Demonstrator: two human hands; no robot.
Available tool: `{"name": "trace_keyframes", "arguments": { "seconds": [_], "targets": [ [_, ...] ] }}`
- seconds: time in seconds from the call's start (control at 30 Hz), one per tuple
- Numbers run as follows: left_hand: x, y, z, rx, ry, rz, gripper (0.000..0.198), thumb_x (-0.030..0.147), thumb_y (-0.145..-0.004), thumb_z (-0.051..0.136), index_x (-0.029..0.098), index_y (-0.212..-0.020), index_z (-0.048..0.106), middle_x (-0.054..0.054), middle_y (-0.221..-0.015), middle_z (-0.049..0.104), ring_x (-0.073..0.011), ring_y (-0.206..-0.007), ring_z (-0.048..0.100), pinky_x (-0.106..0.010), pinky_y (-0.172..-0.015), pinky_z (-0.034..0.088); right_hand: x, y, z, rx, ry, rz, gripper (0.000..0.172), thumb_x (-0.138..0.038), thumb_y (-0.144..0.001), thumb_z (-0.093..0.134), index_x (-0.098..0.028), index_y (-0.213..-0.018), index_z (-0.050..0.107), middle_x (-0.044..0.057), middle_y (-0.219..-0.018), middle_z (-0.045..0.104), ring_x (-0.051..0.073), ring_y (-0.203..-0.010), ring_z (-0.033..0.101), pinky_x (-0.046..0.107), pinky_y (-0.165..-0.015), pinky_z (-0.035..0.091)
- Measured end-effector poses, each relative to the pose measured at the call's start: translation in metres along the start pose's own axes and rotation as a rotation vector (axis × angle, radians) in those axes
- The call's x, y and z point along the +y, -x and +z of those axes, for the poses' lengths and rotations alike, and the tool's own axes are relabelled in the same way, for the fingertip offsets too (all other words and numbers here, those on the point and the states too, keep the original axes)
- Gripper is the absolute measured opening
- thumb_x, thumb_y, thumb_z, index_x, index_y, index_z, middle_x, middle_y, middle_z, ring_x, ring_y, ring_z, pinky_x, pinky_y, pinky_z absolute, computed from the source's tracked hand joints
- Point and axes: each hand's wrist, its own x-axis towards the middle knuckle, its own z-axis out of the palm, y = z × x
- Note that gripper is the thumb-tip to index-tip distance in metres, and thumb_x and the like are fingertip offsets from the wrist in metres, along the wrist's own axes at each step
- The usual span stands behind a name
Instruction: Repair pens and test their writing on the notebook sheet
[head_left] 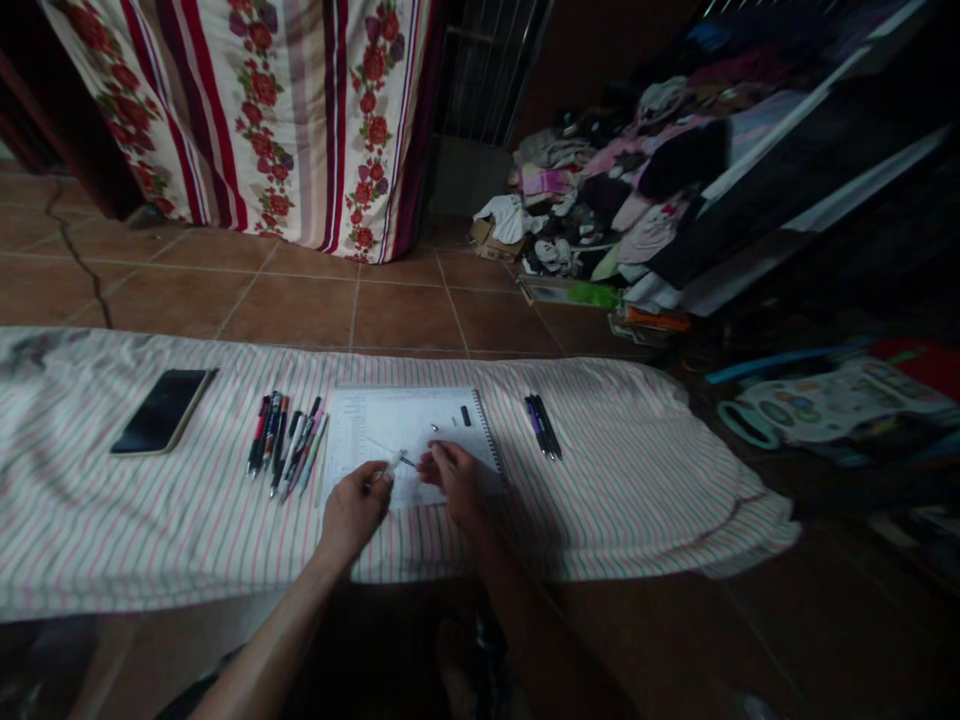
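Both hands are over a white spiral notebook [420,410] on a striped cloth. My left hand [358,508] is closed, its fingertips pinching a pale pen barrel [394,461]. A thin dark piece [407,461] shows between the barrel and my right hand [454,480]. The right fingers are curled close together, and what they hold, if anything, is too small to make out. On the page beyond them lie a short black cylindrical pen part [466,416] and a small metallic pen tip [434,428].
Several pens [286,445] lie left of the notebook, with a phone [163,412] farther left. More dark pens [543,427] are to the right. The striped cloth [630,480] covers the work surface. Beyond are a floral curtain [300,120] and piled clothes [600,200] on the tiled floor.
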Motion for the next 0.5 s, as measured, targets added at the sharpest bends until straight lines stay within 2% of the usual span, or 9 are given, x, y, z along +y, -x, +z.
{"name": "trace_keyframes", "arguments": {
  "seconds": [0.17,0.3,0.5],
  "targets": [
    [-0.002,-0.002,0.003,0.019,0.117,0.005,0.027,0.033,-0.076,0.051,0.019,-0.094,0.067,-0.005,-0.074,0.069,-0.0186,-0.069,0.062,-0.027,-0.062,0.042,0.001,0.000,0.001,-0.026,0.007,0.011,0.029,-0.035,-0.061,0.067,-0.013,-0.076,0.057,0.000,-0.058,0.062,0.014,-0.048,0.064,0.021,-0.042,0.050],
    [-0.009,-0.005,0.011,0.022,0.264,-0.037,0.029,0.036,-0.075,0.053,0.018,-0.094,0.066,-0.003,-0.066,0.068,-0.0166,-0.059,0.061,-0.025,-0.054,0.043,-0.001,0.003,0.001,-0.039,0.018,0.005,0.029,-0.036,-0.062,0.066,-0.013,-0.076,0.057,0.000,-0.059,0.062,0.014,-0.048,0.063,0.020,-0.040,0.049],
    [-0.012,-0.007,0.013,0.002,0.330,-0.079,0.032,0.038,-0.074,0.054,0.018,-0.095,0.065,-0.002,-0.064,0.067,-0.0153,-0.055,0.060,-0.023,-0.050,0.042,-0.003,0.006,0.001,-0.059,0.039,-0.006,0.027,-0.035,-0.063,0.066,-0.012,-0.077,0.057,0.001,-0.060,0.063,0.014,-0.049,0.064,0.020,-0.041,0.050]
  ]
}}
